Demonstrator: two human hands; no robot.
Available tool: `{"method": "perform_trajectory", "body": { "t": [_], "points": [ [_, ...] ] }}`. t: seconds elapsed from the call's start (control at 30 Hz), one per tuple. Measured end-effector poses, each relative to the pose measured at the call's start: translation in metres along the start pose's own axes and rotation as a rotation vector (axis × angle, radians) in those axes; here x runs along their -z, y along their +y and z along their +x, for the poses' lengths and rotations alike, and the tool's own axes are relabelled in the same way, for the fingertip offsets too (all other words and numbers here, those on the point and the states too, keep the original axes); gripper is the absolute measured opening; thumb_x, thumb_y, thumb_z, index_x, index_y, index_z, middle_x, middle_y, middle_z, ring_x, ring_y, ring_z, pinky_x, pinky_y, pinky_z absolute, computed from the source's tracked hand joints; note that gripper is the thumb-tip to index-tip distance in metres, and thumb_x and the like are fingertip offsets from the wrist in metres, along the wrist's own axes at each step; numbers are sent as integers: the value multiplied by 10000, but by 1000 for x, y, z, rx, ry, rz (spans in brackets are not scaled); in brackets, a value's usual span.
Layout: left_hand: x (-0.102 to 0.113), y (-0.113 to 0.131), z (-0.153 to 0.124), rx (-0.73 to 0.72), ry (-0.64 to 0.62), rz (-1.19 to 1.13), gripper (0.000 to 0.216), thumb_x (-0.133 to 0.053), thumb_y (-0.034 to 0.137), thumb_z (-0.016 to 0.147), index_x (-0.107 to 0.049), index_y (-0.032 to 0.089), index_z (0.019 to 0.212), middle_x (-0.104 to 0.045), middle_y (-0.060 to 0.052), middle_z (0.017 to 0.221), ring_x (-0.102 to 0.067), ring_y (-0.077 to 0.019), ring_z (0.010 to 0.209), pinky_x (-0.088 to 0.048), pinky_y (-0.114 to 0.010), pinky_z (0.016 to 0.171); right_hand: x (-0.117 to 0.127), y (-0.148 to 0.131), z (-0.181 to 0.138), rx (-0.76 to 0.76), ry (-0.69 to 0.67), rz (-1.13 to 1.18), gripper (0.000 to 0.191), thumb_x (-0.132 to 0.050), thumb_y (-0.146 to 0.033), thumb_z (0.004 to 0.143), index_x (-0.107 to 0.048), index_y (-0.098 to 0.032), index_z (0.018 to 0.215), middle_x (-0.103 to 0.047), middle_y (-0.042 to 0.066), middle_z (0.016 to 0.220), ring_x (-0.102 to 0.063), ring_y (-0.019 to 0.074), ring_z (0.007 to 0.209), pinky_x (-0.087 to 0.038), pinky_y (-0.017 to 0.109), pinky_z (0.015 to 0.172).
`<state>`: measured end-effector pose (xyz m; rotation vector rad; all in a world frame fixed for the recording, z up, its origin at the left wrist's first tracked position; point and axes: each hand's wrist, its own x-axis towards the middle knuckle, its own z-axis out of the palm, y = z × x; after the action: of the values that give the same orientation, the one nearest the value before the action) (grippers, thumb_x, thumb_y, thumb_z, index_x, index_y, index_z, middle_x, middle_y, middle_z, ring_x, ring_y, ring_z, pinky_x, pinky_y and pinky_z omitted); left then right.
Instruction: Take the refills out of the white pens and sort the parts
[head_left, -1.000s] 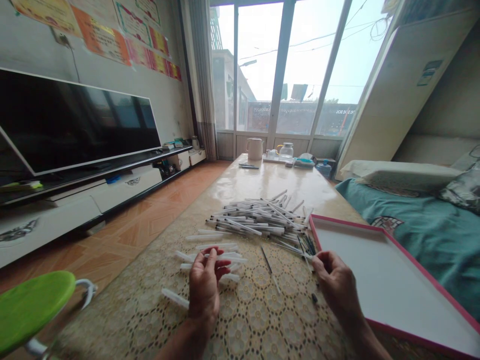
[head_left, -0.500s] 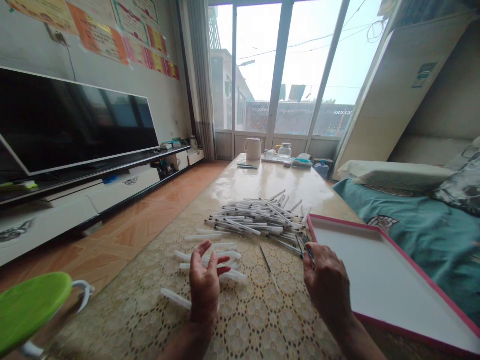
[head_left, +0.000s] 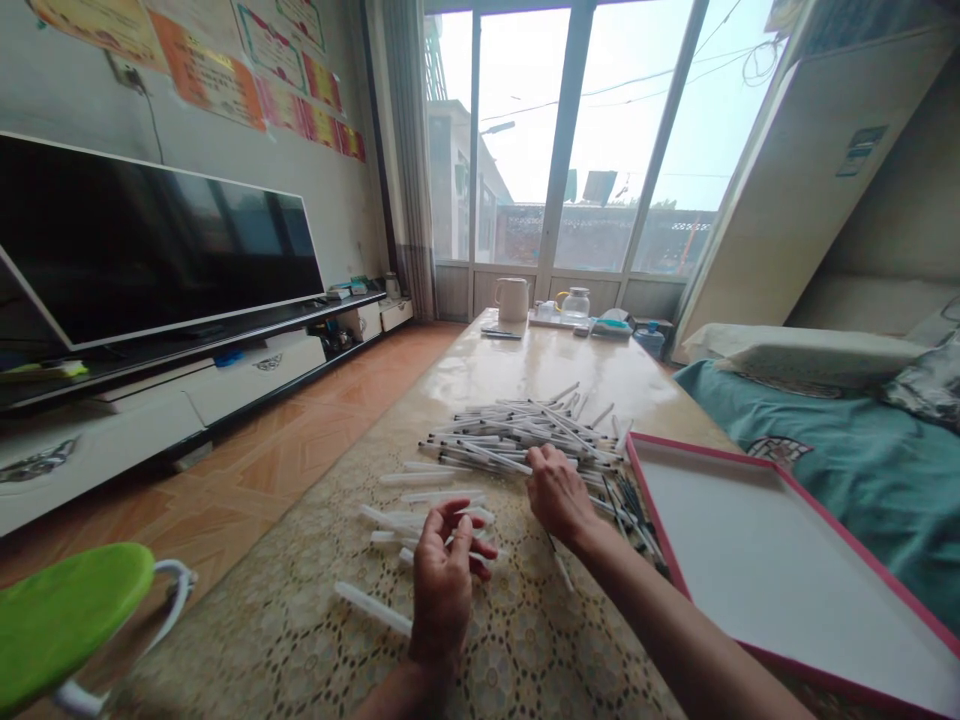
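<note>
Over the near part of the table, my left hand point(head_left: 445, 575) is held palm inward, its fingers loosely curved and apart, with nothing visible in it. Beneath and around it lie several translucent white pen tubes point(head_left: 373, 607). My right hand point(head_left: 559, 492) reaches to the near edge of a heap of white pens with dark tips point(head_left: 517, 425). Its fingers are bent together at the end of one pen; what they grip is hidden. A thin pen refill point(head_left: 562, 568) sticks out below that hand. Several dark thin sticks point(head_left: 634, 515) lie beside the pink-edged tray.
The shallow white tray with a pink rim point(head_left: 720, 455) lies to the right. At the table's far end stand a beige pitcher point(head_left: 513, 300), a glass teapot point(head_left: 576, 303) and a tissue pack point(head_left: 611, 325). A green stool point(head_left: 75, 610) is at the lower left.
My right hand has let go of the dark sticks beside the tray and moved left to the pen heap. My left hand has shifted slightly right, its fingers more curled.
</note>
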<state>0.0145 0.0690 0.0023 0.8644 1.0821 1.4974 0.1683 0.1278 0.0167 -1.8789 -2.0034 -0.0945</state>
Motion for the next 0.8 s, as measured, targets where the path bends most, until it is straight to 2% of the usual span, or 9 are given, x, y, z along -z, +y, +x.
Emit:
{"method": "perform_trajectory", "body": {
  "t": [0.13,0.27,0.37,0.47,0.53,0.6,0.67,0.73,0.8],
  "points": [
    [0,0,1,7,0,9,294,-607,364,690,-530,176,903,-605,6,703,-565,-98,444,-399,-183,354,-16,-3,11,-17,59,-6,150,-478,-39,755,-552,-146,832,-556,107,906,-488,210,886,-356,282,725],
    [0,1,1,13,0,13,295,-609,360,692,-528,167,899,-595,11,682,-554,-92,432,-399,-182,356,-11,-1,-1,-29,121,56,131,-448,-63,793,-540,-156,785,-574,90,851,-514,193,823,-370,278,714],
    [-1,2,0,14,-4,4,305,-625,366,678,-538,165,891,-601,7,690,-550,-88,429,-398,-179,355,9,4,-20,-36,178,140,89,-427,-163,853,-515,-166,835,-584,53,802,-541,156,730,-399,246,671],
    [-2,2,-2,23,-19,-3,305,-639,368,667,-546,166,877,-592,16,682,-547,-83,425,-390,-171,347,39,9,-40,-75,284,289,177,-349,-293,911,-472,-170,943,-606,58,865,-572,139,715,-436,234,650],
    [-3,1,-2,25,-49,1,292,-640,369,674,-545,164,859,-578,25,667,-546,-81,428,-390,-166,342,59,11,-53,-101,436,608,191,-380,-347,898,-459,-182,952,-618,84,943,-594,162,777,-454,268,685],
    [-3,-1,-2,36,-112,10,276,-636,377,688,-544,158,828,-565,31,647,-542,-79,425,-390,-163,335,71,12,-65,-95,508,802,184,-408,-351,889,-427,-191,979,-629,66,861,-601,172,784,-456,293,707],
    [-4,-4,-3,66,-217,18,267,-629,391,706,-543,151,786,-553,34,628,-535,-75,414,-390,-161,327,74,12,-77,-78,431,862,208,-400,-354,894,-415,-199,1033,-588,1,696,-580,144,628,-450,260,599],
    [-5,-8,-5,108,-360,19,270,-623,397,723,-548,143,773,-553,29,625,-538,-73,411,-396,-161,328,67,9,-88,-45,233,824,239,-375,-360,903,-443,-208,1075,-495,-53,569,-487,112,472,-391,215,471],
    [-6,-12,-7,157,-510,14,291,-623,408,728,-560,137,814,-567,20,637,-544,-74,405,-400,-162,328,54,5,-96,3,38,751,278,-366,-348,904,-471,-204,1118,-460,-60,535,-446,108,455,-367,209,455]
  ]
}}
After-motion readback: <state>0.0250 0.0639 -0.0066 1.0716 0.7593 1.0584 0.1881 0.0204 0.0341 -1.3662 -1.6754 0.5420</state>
